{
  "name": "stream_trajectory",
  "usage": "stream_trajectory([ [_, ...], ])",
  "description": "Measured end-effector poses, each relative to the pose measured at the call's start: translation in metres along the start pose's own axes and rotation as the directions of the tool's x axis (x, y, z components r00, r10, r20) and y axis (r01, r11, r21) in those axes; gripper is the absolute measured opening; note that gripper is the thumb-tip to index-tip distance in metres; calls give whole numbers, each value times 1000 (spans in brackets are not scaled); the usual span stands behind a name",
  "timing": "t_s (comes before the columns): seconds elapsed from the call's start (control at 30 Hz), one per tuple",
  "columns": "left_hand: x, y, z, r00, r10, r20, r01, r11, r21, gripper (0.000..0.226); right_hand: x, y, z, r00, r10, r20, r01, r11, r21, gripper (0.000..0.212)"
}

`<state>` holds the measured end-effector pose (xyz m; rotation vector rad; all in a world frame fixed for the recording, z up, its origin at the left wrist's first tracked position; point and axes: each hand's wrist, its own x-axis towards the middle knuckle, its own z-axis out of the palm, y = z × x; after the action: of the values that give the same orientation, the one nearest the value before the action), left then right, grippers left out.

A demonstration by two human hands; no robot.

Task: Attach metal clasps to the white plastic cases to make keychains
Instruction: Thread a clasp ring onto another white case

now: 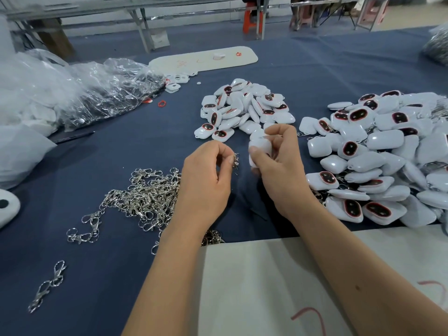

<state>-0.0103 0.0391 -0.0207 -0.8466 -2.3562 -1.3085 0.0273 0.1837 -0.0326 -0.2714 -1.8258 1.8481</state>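
My left hand (pixel 206 175) pinches a small metal clasp (pixel 235 160) between thumb and fingertips, just above the blue cloth. Close to its right, my right hand (pixel 278 161) grips a white plastic case (pixel 260 146), fingers curled round it. The clasp and the case are a small gap apart. A tangled pile of silver clasps (pixel 145 197) lies left of my left wrist. A heap of white cases (pixel 244 107) sits beyond my hands, and a larger heap of cases (pixel 388 161) with clasps showing lies at the right.
Clear plastic bags (pixel 97 90) are bunched at the far left. Loose clasps (pixel 48 287) lie near the front left. A white board (pixel 266 287) covers the table's near edge under my forearms. A white tray (pixel 206 59) lies at the back.
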Motion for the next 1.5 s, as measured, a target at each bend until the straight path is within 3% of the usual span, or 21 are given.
stream_trajectory([
  [0.07,-1,-1,1,999,-1,41,0,1000,19,12,1,0,-1,999,-19,-47,16,997,-72,28],
  [0.13,-1,-1,2,997,-11,82,7,999,43,12,4,0,-2,995,-64,-80,54,991,-123,16],
  [0.37,-1,-1,1,991,-48,125,43,998,38,11,2,-2,-1,992,-114,-54,98,964,-247,8],
  [0.97,-3,0,5,983,-37,181,31,999,34,11,0,-8,3,997,-75,11,74,914,-398,25],
  [1.5,-3,6,7,971,-46,233,12,989,145,11,-1,-8,3,981,-192,-10,152,805,-574,33],
])
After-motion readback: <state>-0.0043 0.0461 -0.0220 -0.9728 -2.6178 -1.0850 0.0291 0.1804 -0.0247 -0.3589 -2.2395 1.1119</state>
